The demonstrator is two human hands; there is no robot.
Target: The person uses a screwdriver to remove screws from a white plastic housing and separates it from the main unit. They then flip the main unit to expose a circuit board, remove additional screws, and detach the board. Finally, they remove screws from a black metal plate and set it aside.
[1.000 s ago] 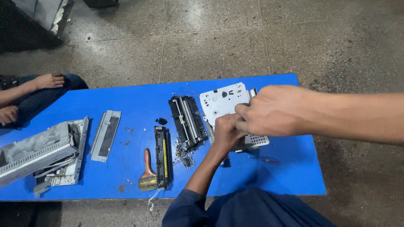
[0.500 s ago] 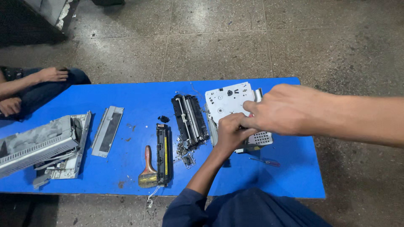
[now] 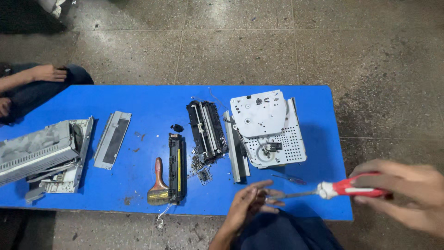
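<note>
Blue counter (image 3: 138, 99) on speckled stone floor (image 3: 277, 41). Your right hand (image 3: 407, 194), off the counter's near right corner, fingers closed round a red-and-white screwdriver (image 3: 347, 187), handle in fist, shaft level, tip pointing left. Your left hand (image 3: 247, 206) at the near edge, fingers loosely open, touching the shaft's tip. Just beyond: white perforated metal chassis (image 3: 273, 129) w/ grey rail (image 3: 233, 148) on its left. Further left: black roller unit (image 3: 206, 130), black-yellow cartridge (image 3: 175, 167), paintbrush (image 3: 158, 185), grey cover plate (image 3: 112, 139), grey printer housing (image 3: 41, 153). Another person's hand (image 3: 48, 72) far left.
</note>
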